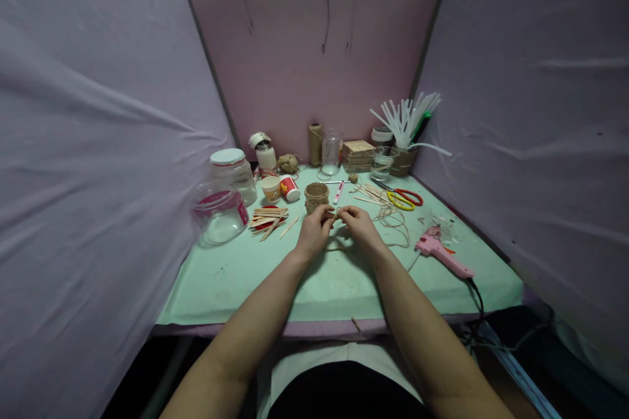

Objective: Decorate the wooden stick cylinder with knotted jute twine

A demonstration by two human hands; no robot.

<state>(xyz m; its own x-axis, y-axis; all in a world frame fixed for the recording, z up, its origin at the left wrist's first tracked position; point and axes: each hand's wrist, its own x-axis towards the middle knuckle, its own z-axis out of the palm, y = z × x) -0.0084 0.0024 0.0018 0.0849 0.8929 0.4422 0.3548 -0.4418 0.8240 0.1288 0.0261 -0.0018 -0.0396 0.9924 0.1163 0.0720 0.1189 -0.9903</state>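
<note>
From the head view, we tell every place by the brown little pot (317,196), which stands up on the green tabletop (344,285). Our left hand (315,230) is just in front of the little pot, and our right hand (362,228) is near it, a bit to its right. Both hands have their fingertips pinched together on a small bit of twine (336,216), but we cannot tell if it is knotted. More loose string (407,236) lies in loops to the right of the little pot. The pot's side looks covered in twine, so we think that part is done. The bit in our fingers looks unfinished, and we cannot tell how much is left. The pink glue gun (445,257) lies well to the right, with no hand on it. Flat wooden sticks (269,216) lie in a pile to the left.
</note>
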